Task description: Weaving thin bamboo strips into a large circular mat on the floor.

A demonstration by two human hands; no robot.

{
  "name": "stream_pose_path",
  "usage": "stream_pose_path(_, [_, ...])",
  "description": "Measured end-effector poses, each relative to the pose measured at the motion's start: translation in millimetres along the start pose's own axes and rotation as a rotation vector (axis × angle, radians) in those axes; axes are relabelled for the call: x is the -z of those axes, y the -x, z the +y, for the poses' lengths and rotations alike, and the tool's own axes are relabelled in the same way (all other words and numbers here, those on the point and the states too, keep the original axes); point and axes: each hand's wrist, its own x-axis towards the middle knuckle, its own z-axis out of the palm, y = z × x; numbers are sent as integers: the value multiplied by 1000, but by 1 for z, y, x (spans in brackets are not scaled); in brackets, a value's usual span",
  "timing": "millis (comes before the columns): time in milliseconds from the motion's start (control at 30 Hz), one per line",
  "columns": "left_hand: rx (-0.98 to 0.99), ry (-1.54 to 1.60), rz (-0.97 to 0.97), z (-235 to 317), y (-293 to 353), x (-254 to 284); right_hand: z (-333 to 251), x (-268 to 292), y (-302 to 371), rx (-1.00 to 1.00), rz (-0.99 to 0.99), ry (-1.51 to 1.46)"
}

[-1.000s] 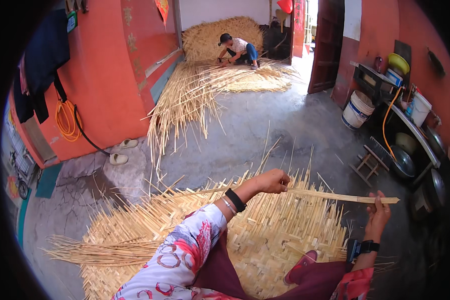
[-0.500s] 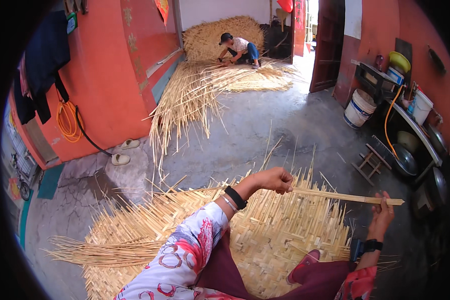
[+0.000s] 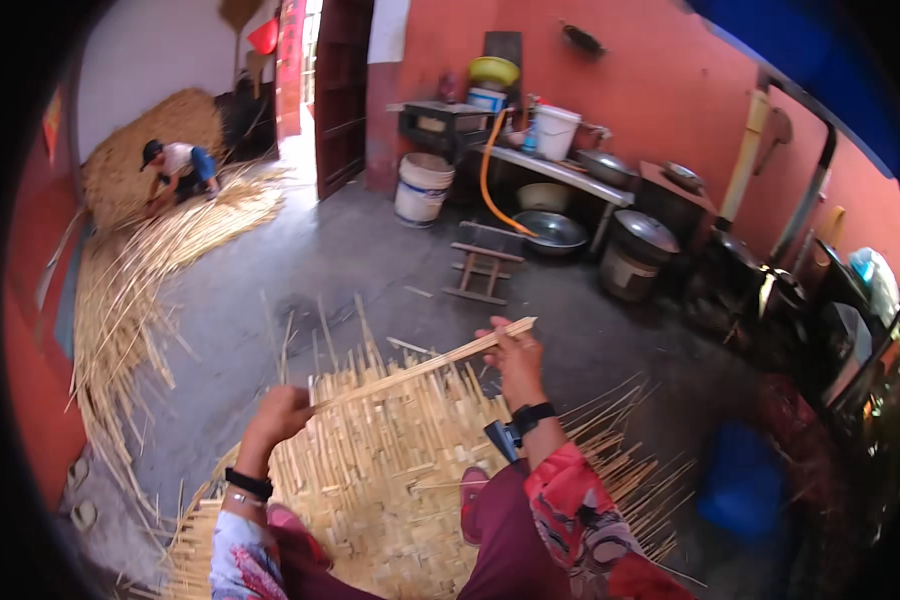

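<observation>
A pale flat strip of split cane [image 3: 410, 372] is held up slantwise above a half-woven mat [image 3: 380, 485]. Its left end is pinched in my left hand [image 3: 280, 415], which is closed. Close to the strip's higher right end, my right hand [image 3: 517, 365] grips it with bent fingers. The mat has a herringbone weave, and loose strip ends stick out along its far edge and right side. My feet in red shoes [image 3: 472, 505] rest on the mat. Both hands are raised above the weave, apart from it.
At the far left a person [image 3: 182, 170] crouches by a long heap of loose strips [image 3: 120, 330]. Ahead stand a small wooden stool [image 3: 483, 262], a white bucket [image 3: 423, 190] and a metal basin [image 3: 552, 232]. A lidded pot [image 3: 640, 250] is beside a low shelf [image 3: 560, 170].
My view has swung to the right, bringing the pots and wall there into sight. Both hands still hold the strip, which now slopes up to the right.
</observation>
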Motion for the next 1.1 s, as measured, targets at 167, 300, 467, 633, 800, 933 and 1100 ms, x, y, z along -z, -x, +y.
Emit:
stream_pose_path(167, [185, 658, -247, -2, -5, 0, -2, 19, 2, 81, 29, 34])
stream_pose_path(300, [78, 658, -211, -8, 3, 4, -8, 18, 2, 13, 0, -39])
stream_pose_path(467, [-35, 961, -116, 37, 1, 7, -8, -35, 35, -201, -572, 244])
stream_pose_path(633, [-81, 893, -149, 62, -2, -5, 42, -93, 64, -281, -856, 319])
stream_pose_path(800, [27, 802, 23, 62, -2, -10, 54, -121, 76, -104, -606, 271])
stream_pose_path(933, [80, 763, 101, 44, 8, -7, 68, -147, 85, -77, -563, 249])
stream_pose_path(1100, [63, 1000, 58, 25, 10, 2, 62, -157, 79, -102, -552, 163])
